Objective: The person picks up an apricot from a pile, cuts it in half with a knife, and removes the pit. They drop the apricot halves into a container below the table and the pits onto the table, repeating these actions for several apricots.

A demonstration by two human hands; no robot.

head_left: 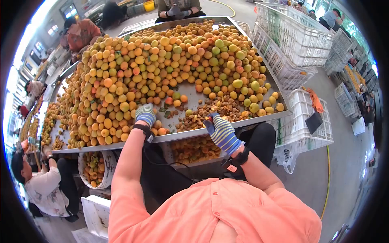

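Apricots lie heaped across a long metal table, yellow and orange with greener ones toward the far right, filling it from the near rim to the far end. In the head view, the left hand, in a striped glove, rests palm down on the near edge of the heap with its fingers curled over the fruit; whether it grips one cannot be told. The right hand, gloved alike, is bent at the near rim, just beside a brown pile of pits, and its hold is hidden too. Under the table sit a tray of fruit and, to the left, a bucket. White crates stand stacked on the right.
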